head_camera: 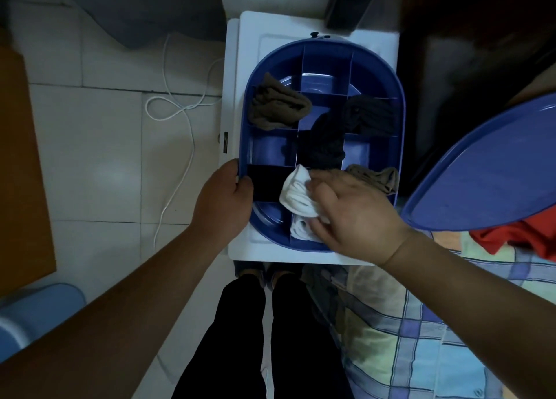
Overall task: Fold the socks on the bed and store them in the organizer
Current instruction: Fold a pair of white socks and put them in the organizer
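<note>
1. One blue organizer [373, 55] with dividers stands on a white surface [249, 25], beside the bed [451, 323] with its checked sheet.
2. I count six sock bundles in it: one brown bundle [276, 106] in a left compartment, two dark bundles [371, 115] [323, 148] at the right and in the middle, one beige bundle [376, 177] at the right side, and two white ones near the front edge.
3. The right hand [355, 215] holds the upper white sock bundle [296, 194]; its fingers are curled round the cloth, over a front middle compartment. The second white bundle [301, 230] lies just below, partly hidden by this hand.
4. The left hand [222, 200] grips the left rim of the organizer, the thumb over the edge.
5. One blue lid [493, 172] lies at the right on the bed, over a red cloth [517, 239].
6. One white cable [177, 109] lies looped on the tiled floor [90, 157].
</note>
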The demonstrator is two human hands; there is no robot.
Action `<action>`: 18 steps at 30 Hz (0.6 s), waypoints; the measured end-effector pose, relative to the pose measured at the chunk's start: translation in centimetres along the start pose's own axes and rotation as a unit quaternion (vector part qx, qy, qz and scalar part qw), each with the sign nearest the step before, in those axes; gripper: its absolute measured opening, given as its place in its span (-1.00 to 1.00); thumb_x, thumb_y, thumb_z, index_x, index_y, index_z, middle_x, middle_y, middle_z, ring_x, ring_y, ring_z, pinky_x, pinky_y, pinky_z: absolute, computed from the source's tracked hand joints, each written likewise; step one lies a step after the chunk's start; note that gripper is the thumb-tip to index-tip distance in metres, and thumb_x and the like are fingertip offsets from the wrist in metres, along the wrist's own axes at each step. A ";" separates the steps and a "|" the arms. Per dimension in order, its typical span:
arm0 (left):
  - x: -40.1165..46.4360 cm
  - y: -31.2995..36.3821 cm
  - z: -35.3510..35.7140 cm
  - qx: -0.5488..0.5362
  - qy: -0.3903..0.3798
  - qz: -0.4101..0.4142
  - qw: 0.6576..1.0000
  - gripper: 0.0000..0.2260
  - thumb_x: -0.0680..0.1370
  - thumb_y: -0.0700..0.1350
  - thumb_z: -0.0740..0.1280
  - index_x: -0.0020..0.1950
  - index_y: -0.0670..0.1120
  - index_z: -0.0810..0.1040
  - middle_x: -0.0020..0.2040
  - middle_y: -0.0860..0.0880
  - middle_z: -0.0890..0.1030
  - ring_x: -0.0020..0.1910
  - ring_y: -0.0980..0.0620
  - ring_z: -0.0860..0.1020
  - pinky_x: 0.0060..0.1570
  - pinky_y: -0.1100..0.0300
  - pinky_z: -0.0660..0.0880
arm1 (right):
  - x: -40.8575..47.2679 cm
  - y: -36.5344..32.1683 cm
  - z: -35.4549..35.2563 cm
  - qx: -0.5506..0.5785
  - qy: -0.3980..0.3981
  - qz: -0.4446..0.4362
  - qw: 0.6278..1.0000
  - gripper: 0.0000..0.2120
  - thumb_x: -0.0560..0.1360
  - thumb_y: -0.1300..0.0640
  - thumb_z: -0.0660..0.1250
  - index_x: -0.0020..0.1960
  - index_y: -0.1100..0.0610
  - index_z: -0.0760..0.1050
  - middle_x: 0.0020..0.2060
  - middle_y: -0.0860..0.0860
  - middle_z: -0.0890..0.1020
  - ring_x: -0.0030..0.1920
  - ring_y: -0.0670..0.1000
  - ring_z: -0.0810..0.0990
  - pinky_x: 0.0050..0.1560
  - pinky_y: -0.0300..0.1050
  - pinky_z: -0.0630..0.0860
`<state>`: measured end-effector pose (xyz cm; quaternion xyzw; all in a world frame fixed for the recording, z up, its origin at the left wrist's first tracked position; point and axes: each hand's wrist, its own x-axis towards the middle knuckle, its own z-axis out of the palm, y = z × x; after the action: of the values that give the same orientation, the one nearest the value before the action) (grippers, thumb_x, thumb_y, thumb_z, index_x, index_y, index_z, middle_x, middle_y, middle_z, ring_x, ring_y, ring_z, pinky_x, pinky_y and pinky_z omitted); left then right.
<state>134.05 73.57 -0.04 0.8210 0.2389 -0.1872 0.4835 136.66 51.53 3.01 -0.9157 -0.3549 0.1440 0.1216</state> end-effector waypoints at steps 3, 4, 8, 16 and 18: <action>0.0 -0.1 0.0 -0.002 0.001 0.000 1.000 -0.82 0.61 -0.17 0.13 -0.02 -0.02 0.52 -0.20 0.10 0.58 -0.29 0.28 0.51 -0.33 0.40 0.37 | -0.3 -0.6 0.6 0.001 -0.004 0.036 0.999 -0.41 0.46 -0.07 0.41 0.31 0.32 0.47 0.23 0.23 0.59 0.18 0.22 0.60 0.07 0.04 0.58; 0.0 -0.1 0.1 -0.003 0.001 0.001 1.000 -0.82 0.61 -0.17 0.13 -0.01 -0.02 0.52 -0.19 0.10 0.58 -0.28 0.27 0.51 -0.33 0.41 0.37 | -0.1 -0.8 0.7 -0.004 0.001 0.038 0.999 -0.40 0.44 -0.03 0.45 0.32 0.34 0.46 0.20 0.24 0.60 0.13 0.23 0.62 0.03 0.05 0.59; 0.0 -0.1 0.2 -0.011 0.002 0.000 1.000 -0.82 0.61 -0.17 0.13 0.03 -0.07 0.53 -0.16 0.05 0.60 -0.23 0.18 0.54 -0.23 0.24 0.42 | 0.6 -0.5 0.6 -0.016 0.011 0.025 0.999 -0.39 0.22 0.26 0.59 0.22 0.38 0.54 0.05 0.29 0.66 -0.07 0.28 0.69 -0.22 0.07 0.63; 0.0 -0.2 -0.1 -0.018 -0.009 0.011 1.000 -0.81 0.60 -0.18 0.14 -0.01 0.05 0.50 -0.19 0.16 0.57 -0.26 0.36 0.52 -0.36 0.52 0.36 | 0.3 0.4 1.0 -0.079 0.157 -0.053 0.983 -0.75 0.54 0.28 0.33 0.20 0.26 0.59 0.08 0.20 0.66 0.06 0.26 0.61 0.01 0.10 0.52; 0.0 -0.2 -0.2 -0.017 -0.009 0.015 1.000 -0.81 0.61 -0.18 0.14 -0.01 0.05 0.50 -0.19 0.16 0.57 -0.26 0.37 0.52 -0.36 0.52 0.37 | 0.0 0.3 1.7 -0.100 0.168 -0.050 0.979 -0.74 0.54 0.27 0.34 0.21 0.23 0.60 0.03 0.18 0.66 0.02 0.24 0.57 -0.06 0.09 0.49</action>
<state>133.98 73.82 -0.12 0.8147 0.2247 -0.1834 0.5021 136.21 51.56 1.31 -0.9155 -0.3875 -0.0544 0.0939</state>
